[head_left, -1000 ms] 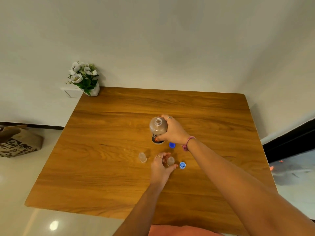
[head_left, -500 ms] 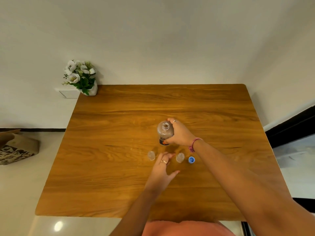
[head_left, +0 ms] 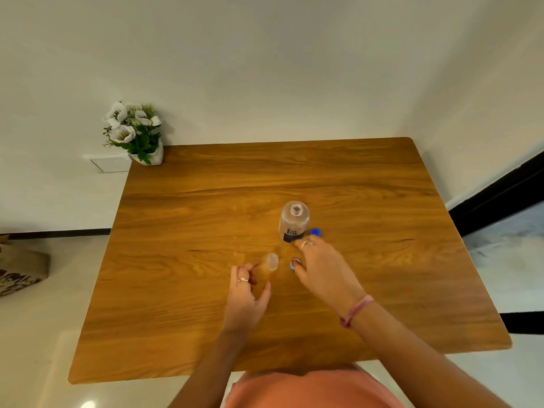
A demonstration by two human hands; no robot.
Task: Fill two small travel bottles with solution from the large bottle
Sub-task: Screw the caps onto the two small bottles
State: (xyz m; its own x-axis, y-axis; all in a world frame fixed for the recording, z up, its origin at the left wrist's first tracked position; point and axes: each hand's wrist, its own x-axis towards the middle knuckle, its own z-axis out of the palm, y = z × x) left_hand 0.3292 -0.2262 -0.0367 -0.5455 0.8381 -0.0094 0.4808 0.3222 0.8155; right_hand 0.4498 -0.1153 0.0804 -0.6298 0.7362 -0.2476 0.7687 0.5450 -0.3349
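I see the left hand (head_left: 245, 300) with fingers loosely curled, holding nothing, beside a small bottle (head_left: 272, 261). The right hand (head_left: 325, 273), fingers relaxed, covers a blue cap (head_left: 294, 264); the large bottle (head_left: 293, 222) stands open behind, flower pot (head_left: 138, 134) at the table (head_left: 176, 231) corner

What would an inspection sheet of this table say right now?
Surface: wooden table, bare grain showing.
Job's things: large bottle upright, uncapped; one small bottle upright, open; blue cap beside the large bottle; another blue cap at the right fingers. The second small bottle is not visible.
Clutter: flower pot at far corner.
Grippers: left hand loosely curled, holding nothing; right hand reaching down, grip unclear.
Cables: nothing seen.
Surroundings: white wall, paper bag on floor.
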